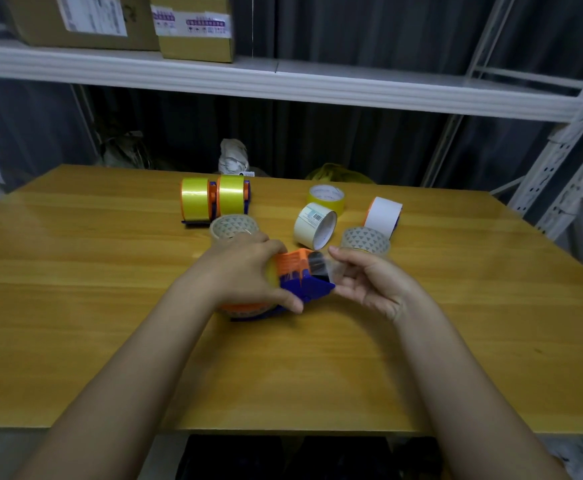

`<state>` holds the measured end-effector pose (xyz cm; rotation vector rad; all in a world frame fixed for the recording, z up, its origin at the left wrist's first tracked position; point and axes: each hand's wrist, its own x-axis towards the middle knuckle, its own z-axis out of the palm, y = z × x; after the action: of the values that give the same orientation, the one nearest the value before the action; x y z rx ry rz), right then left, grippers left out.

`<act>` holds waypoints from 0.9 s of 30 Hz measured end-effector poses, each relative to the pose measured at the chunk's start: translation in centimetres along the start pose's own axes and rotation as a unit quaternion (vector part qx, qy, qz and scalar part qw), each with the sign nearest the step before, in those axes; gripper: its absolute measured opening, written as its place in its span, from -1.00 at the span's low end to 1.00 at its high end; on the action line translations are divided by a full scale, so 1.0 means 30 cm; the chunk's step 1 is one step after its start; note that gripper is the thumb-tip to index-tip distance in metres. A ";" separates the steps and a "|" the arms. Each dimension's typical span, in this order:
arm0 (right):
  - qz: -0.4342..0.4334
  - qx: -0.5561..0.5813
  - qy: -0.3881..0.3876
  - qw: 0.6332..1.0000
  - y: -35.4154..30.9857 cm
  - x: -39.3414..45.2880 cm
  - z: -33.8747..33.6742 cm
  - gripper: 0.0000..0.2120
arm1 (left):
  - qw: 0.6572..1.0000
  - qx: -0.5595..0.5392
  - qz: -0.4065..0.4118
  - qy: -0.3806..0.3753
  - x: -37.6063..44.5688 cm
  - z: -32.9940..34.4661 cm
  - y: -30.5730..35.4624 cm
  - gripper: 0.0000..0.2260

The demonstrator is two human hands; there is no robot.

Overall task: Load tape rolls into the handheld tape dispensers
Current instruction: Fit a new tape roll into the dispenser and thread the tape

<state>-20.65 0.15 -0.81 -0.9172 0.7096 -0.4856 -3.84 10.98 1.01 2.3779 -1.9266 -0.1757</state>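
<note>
Wooden table (75, 306) under white metal shelving (283, 81), dark curtain behind; cardboard boxes (85, 19) on the shelf.
Left hand (248, 271) grips the orange-blue tape dispenser (304, 275) at table centre; right hand (373, 278) pinches what seems a clear tape end at its mouth (blurred). Two loaded dispensers (214, 199) stand at the far side; loose tape rolls (316, 225) lie right of them.

Tape rolls (315, 225) crowding beyond the hands
</note>
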 end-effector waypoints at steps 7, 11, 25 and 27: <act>-0.087 -0.130 0.108 0.982 0.001 -0.026 0.006 -0.84 | 0.989 0.068 0.007 0.131 -0.009 0.047 0.019 -0.32; -0.150 -0.143 0.145 0.967 0.001 -0.051 0.014 -0.80 | 0.962 0.118 0.022 0.245 0.001 0.056 0.021 -0.35; -0.100 0.005 0.088 0.991 0.049 -0.074 0.047 -0.93 | 0.925 0.128 0.013 0.357 0.020 0.053 0.035 -0.41; -0.106 -0.005 0.093 0.990 0.044 -0.072 0.044 -0.93 | 0.925 0.125 0.014 0.358 0.017 0.052 0.033 -0.41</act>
<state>-21.02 2.97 -0.65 -0.9690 0.7875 -0.7634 -4.90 10.29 -0.44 2.0921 -1.6685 0.8662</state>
